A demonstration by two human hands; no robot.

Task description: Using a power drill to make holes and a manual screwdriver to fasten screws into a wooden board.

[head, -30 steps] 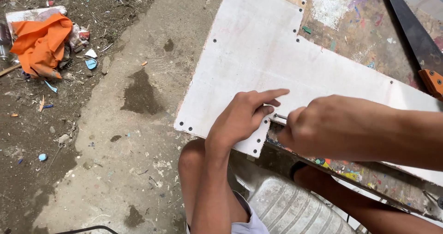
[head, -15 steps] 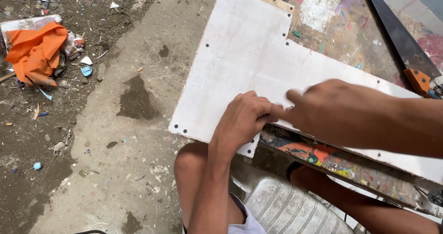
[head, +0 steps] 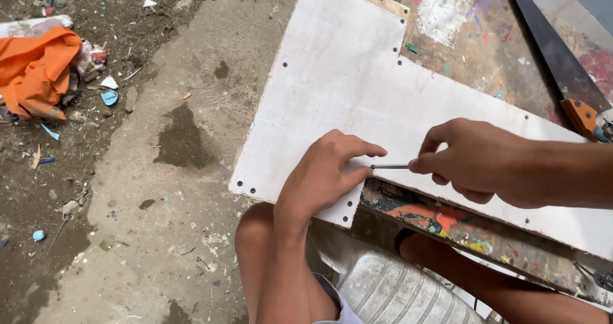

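On the white panel (head: 357, 88), close to its near edge, a thin dark metal pin (head: 389, 167), possibly a nail or a scribing point, lies almost level with the surface. The right hand (head: 476, 161) is clamped on the right end of the pin, with thumb and fingers curled together around it. The tip of the pin points left and meets the left hand (head: 322, 174) at its forefinger. The left hand lies flat on the panel, fingers spread slightly and pressed down, holding no object. Small dark holes run along the panel edges and near its corners.

The panel is L-shaped and rests on a paint-stained worktop (head: 485, 56), which shows beyond the panel's far edge and again under its near edge as a strip of orange, yellow and blue paint. Beyond the panel, toward the right, a handsaw (head: 555, 56) with a dark blade and an orange handle lies on the worktop.

Below the near edge of the panel, the person's bare knee (head: 258, 231) and a grey ribbed plastic container (head: 389, 292) are visible. Left of the panel lies a concrete floor (head: 159, 190) with dark patches, and further left an orange cloth (head: 35, 68) lies among scattered litter on dirt.
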